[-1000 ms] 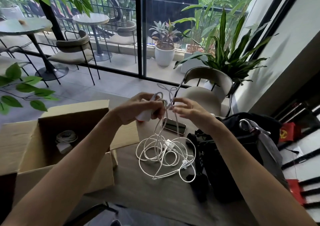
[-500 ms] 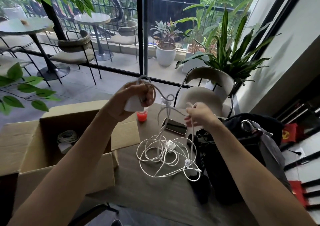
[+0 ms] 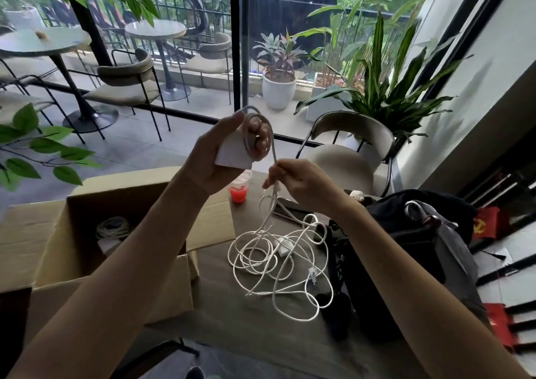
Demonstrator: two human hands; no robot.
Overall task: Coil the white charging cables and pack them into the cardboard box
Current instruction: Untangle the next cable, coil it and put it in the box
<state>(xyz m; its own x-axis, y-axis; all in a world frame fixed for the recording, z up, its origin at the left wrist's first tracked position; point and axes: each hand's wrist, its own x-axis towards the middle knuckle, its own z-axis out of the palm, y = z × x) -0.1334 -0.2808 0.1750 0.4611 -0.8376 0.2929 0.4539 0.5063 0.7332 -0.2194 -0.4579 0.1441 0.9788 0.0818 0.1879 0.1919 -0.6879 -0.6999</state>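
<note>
My left hand is raised above the table and grips a white charger block, with a loop of its cable wound over the fingers. Just below and to the right, my right hand pinches the same white cable, which runs down into a loose tangle of white cables on the table. A small white adapter lies within the tangle. An open cardboard box stands at the left, holding a coiled cable with its charger.
A black bag sits right of the tangle. A phone and a small cup of red liquid lie behind the cables. A chair stands past the table's far edge. Leafy branches hang at the left.
My left hand rose with the charger block and took a loop of cable over its fingers. My right hand moved apart, then came back under the left hand, sliding along the cable.
</note>
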